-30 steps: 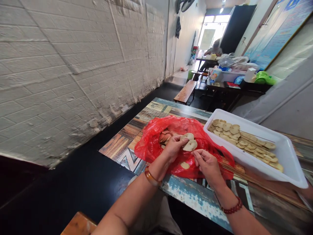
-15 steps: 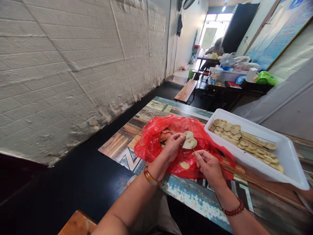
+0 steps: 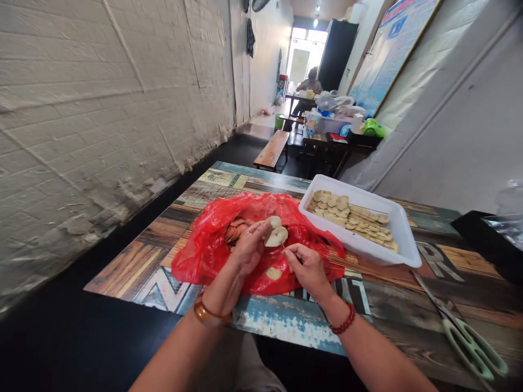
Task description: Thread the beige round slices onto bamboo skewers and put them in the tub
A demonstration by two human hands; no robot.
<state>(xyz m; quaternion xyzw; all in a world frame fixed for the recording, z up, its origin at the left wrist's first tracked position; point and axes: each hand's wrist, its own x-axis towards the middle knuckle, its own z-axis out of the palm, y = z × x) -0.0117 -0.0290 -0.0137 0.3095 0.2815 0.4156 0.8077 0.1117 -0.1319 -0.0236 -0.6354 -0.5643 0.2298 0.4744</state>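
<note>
My left hand (image 3: 250, 247) pinches the edge of pale, thin potato-like slices (image 3: 278, 236) with its thumb and fingers. These slices sit on the tip of a thin wooden skewer (image 3: 283, 246). Lower down, my right hand (image 3: 307, 268) grips that skewer between thumb and forefinger. Both hands are over an open red plastic bag (image 3: 200, 239). Inside the bag lie reddish-brown slices (image 3: 235, 231), and a single pale slice (image 3: 273, 273) rests near its front.
A white tray (image 3: 359, 247) holds rows of skewered slices (image 3: 339, 209). Green-handled scissors (image 3: 469, 345) lie at the right, below a black box (image 3: 486, 239). Beyond the patterned table (image 3: 134, 256) stand a bench (image 3: 273, 148), a cluttered table and a seated person (image 3: 309, 84).
My view has turned right, bringing the scissors and black box into sight. The left hand's fingers have straightened somewhat beside the slices; the right hand keeps its grip on the skewer.
</note>
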